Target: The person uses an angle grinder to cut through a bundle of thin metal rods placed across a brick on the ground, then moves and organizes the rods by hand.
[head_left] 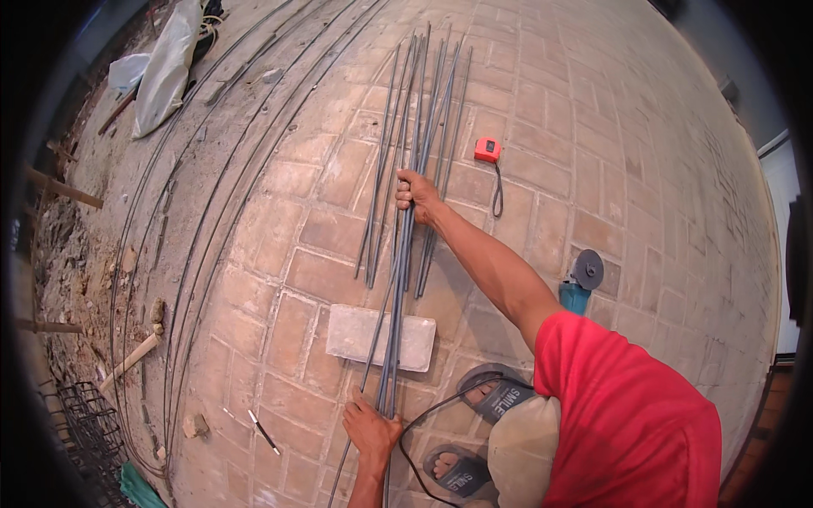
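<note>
A bundle of long, thin steel rods [395, 334] runs away from me, crossing over a pale rectangular block [349, 336]. Partway up the bundle, my right hand [417, 195] is closed with its fingers wrapped round several rods. Nearer to me, my left hand [373, 427] grips the bundle just on this side of the block; its palm is hidden. More loose rods [378, 199] lie on the paving beside and under the held ones, their far ends spread unevenly.
Right of the rods lie a red tape measure [487, 150] with a dark strap and a teal angle grinder [576, 296]. A black cable [405, 449] curls by my sandals. Left are a marker pen [264, 433], long bent rods [222, 173], a hammer-like wooden handle [131, 360] and a white sack [165, 76].
</note>
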A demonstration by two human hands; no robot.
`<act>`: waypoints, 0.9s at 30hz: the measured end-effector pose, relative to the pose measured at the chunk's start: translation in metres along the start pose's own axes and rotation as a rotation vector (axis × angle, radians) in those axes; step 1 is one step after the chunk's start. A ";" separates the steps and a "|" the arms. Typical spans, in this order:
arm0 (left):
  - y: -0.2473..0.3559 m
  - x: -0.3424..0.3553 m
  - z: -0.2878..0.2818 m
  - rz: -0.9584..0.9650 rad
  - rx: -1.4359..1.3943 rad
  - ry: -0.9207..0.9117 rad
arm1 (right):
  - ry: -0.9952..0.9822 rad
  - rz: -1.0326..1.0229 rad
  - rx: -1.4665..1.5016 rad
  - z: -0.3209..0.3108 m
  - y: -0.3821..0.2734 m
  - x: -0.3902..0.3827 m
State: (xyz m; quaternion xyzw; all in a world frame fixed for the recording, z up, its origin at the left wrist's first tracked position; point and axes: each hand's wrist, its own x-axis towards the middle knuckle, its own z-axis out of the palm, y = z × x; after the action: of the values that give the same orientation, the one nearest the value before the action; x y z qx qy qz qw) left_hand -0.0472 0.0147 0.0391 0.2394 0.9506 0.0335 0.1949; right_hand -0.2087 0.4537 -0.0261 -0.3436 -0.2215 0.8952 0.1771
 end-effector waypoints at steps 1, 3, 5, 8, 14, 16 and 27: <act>-0.001 -0.001 0.003 0.004 0.004 0.018 | -0.004 -0.003 0.001 0.002 0.001 -0.001; -0.006 -0.002 0.006 0.014 -0.003 0.026 | -0.004 0.009 0.005 0.007 0.003 -0.004; -0.006 -0.003 0.009 0.030 -0.013 0.027 | 0.012 0.003 -0.008 0.003 0.001 -0.003; -0.003 -0.003 0.008 0.052 -0.044 0.031 | 0.046 -0.009 -0.035 -0.001 -0.002 0.000; -0.002 -0.002 -0.008 0.071 -0.090 0.022 | 0.162 0.035 -0.123 0.009 -0.001 0.002; -0.005 -0.002 -0.002 0.097 -0.114 0.034 | 0.194 0.050 -0.176 0.007 -0.006 0.003; -0.004 -0.002 -0.010 0.048 -0.145 -0.045 | 0.285 0.017 -0.252 0.009 0.002 0.005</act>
State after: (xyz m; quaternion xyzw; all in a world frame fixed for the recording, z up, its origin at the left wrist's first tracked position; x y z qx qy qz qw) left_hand -0.0512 0.0108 0.0481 0.2479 0.9351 0.1014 0.2321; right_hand -0.2185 0.4518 -0.0240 -0.4882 -0.3015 0.8043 0.1546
